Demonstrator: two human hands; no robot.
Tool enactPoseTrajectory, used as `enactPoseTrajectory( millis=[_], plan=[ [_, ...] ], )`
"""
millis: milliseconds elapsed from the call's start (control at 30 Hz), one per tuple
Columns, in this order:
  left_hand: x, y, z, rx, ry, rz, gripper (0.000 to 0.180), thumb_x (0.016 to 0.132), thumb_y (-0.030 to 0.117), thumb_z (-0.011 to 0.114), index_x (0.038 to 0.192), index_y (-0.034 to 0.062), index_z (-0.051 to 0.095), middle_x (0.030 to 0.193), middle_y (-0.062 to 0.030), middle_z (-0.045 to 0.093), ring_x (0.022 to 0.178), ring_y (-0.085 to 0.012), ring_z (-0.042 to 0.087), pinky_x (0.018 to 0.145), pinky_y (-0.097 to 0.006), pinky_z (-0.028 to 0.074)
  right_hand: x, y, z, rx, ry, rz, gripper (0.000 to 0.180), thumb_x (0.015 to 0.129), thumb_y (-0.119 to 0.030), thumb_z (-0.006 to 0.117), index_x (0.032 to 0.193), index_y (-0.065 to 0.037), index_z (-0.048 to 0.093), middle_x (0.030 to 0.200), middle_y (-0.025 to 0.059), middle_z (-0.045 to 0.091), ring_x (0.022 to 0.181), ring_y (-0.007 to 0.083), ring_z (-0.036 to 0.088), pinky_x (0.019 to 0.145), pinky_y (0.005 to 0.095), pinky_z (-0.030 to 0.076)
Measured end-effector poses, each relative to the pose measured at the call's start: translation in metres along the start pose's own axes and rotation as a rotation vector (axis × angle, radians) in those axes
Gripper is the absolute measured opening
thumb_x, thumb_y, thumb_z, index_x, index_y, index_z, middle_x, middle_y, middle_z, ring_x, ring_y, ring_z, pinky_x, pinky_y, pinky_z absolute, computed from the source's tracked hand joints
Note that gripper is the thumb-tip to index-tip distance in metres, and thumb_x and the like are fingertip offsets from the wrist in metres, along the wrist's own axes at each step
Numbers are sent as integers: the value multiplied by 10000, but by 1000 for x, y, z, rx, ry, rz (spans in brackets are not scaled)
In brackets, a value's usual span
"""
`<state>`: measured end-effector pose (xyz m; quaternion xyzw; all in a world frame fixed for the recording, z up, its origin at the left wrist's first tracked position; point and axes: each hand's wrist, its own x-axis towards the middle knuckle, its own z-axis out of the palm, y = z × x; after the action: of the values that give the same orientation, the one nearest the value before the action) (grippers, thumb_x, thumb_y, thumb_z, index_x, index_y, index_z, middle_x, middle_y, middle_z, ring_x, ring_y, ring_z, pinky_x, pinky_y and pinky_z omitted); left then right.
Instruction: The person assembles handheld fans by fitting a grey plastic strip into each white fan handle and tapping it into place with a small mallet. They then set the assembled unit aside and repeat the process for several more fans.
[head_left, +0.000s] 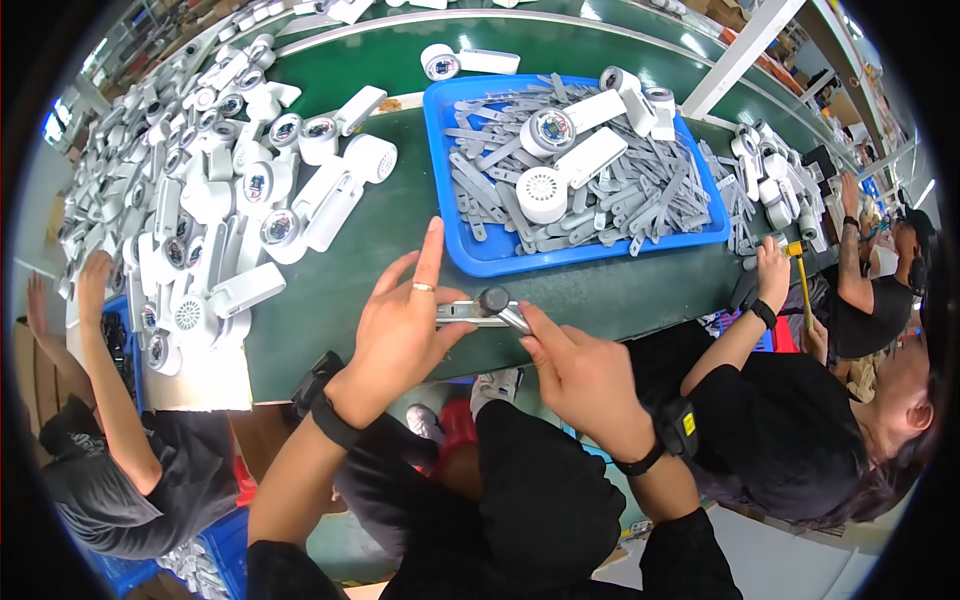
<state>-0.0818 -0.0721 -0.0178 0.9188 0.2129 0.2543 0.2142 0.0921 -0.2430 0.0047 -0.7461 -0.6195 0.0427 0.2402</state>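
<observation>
My left hand is at the near edge of the green table, thumb and fingers closed on a light grey strip-shaped plastic part, with the index finger stretched forward. My right hand grips a small hammer with a round dark head and a shiny metal shaft. Its head is over the right end of the strip; whether they touch I cannot tell. Just beyond my hands, a blue tray holds many grey strips and several white handheld fans.
White fan bodies are heaped on the table's left side. More white parts lie at the right. One person reaches in from the left. At the right another person holds a yellow hammer. A white post rises behind the tray.
</observation>
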Motion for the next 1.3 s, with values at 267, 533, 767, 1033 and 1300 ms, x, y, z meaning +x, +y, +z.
enactPoseTrajectory(
  millis=[267, 533, 767, 1033, 1300],
  plan=[
    [0, -3, -5, -32, -72, -29, 881, 768, 103, 869, 1549, 22, 469, 982, -27, 788, 1124, -329, 682, 1200, -497, 395, -2, 6, 0, -4, 38, 35, 348, 1031, -215, 659, 1368, -132, 681, 748, 121, 647, 616, 298, 640, 564, 390, 500],
    [-1, -5, -61, 244, -418, 309, 292, 645, 40, 757, 900, 162, 830, 1190, -3, 691, 1343, -326, 489, 1329, -549, 199, -24, 24, -16, 598, -48, 354, 384, 1113, -216, 575, 1434, -13, 629, 713, -50, 508, 646, 33, 467, 590, 224, 398],
    [-54, -17, -70, 127, 120, 60, 414, 719, -49, 706, 1091, 109, 792, 1326, -113, 676, 1242, -392, 599, 1051, -492, 504, -5, 1, -16, 633, -127, 269, 392, 1109, -214, 557, 1463, -50, 598, 728, 29, 562, 661, 96, 515, 631, 279, 456],
    [-95, -14, -26, 203, 366, -128, 386, 844, 26, 820, 1222, 54, 744, 1113, -123, 772, 996, -296, 751, 1067, -506, 531, 41, -28, 5, 284, -147, -105, 362, 1110, -204, 533, 1437, -59, 592, 848, 150, 663, 765, 301, 662, 709, 393, 526],
    [-95, -30, -27, 123, 332, -114, 356, 849, 5, 806, 1199, 49, 758, 1062, -107, 770, 935, -274, 746, 1071, -510, 536, 60, -57, 11, 159, -108, -68, 294, 1093, -189, 547, 1352, -62, 606, 967, 232, 706, 861, 451, 686, 727, 493, 534]
  ],
)
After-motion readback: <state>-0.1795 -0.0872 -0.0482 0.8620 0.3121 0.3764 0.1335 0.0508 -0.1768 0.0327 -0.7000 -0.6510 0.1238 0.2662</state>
